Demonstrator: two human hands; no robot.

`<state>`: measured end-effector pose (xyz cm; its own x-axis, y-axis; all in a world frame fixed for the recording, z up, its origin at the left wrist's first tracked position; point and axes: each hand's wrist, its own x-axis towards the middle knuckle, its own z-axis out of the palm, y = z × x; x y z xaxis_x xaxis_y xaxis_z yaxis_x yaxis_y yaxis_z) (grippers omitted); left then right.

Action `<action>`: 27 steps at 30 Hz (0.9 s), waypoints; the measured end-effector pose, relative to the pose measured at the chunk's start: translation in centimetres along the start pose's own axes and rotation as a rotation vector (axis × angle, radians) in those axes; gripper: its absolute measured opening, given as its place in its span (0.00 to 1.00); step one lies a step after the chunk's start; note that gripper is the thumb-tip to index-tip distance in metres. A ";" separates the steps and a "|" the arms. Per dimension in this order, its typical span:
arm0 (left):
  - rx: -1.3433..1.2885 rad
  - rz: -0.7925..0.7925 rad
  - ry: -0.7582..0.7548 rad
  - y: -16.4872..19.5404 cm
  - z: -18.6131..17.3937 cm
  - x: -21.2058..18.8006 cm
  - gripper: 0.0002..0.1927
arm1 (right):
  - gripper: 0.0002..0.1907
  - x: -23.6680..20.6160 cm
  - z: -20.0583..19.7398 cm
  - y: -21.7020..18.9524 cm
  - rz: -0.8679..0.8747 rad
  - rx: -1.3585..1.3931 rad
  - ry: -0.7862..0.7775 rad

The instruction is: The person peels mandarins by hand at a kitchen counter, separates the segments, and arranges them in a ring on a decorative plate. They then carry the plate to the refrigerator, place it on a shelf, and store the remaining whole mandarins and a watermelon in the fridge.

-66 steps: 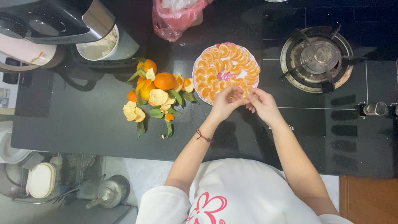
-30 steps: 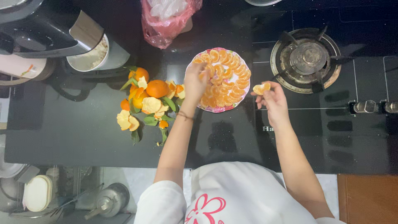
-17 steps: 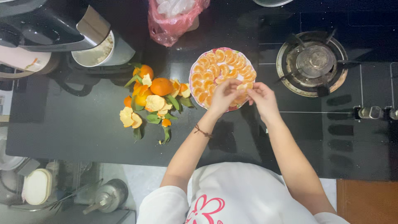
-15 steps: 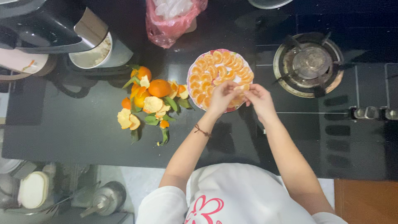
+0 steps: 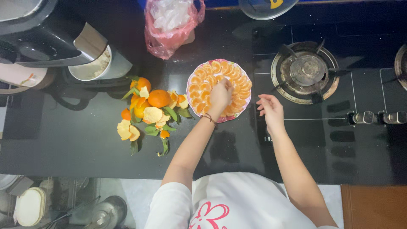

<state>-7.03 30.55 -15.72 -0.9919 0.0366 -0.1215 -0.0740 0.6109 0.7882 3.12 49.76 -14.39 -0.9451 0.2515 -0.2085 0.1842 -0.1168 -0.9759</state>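
Now the left hand (image 5: 219,96) has moved up over the middle of the plate (image 5: 191,98), just above the frame's centre, its fingertips pressed together down among the orange segments (image 5: 237,80), while the right hand (image 5: 270,111), which half a second ago was beside it at the plate's lower right edge, has drawn off to the right. So the ring of segments looks nearly filled. The right hand hovers over the black counter (image 5: 63,140), fingers loosely spread and holding nothing; the left forearm slants up from the lower centre, with peels and leaves (image 5: 148,116) left of the plate.

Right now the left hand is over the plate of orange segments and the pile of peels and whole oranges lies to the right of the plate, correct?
Not quite. The head view shows the pile of peels and whole oranges lying left of the plate, not right. The left hand is over the plate.
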 end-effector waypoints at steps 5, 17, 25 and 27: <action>0.311 0.345 0.200 -1.0 0.5 -0.2 0.05 | 0.11 -0.1 -0.5 -0.2 0.036 0.006 0.016; 0.419 0.410 0.175 0.7 -0.3 -0.8 0.14 | 0.12 0.2 1.3 0.0 0.116 -0.043 -0.059; 0.113 0.199 0.511 -5.6 -12.4 -0.2 0.13 | 0.22 -0.2 2.5 -0.9 0.196 -0.138 -0.147; 0.093 0.141 0.469 -7.4 -13.8 0.4 0.15 | 0.24 -0.5 3.9 -1.2 0.232 -0.127 -0.179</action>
<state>-8.31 15.13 -13.28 -0.9328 -0.2222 0.2838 0.0531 0.6941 0.7180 2.29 46.04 -12.86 -0.9045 0.0580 -0.4226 0.4217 -0.0275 -0.9063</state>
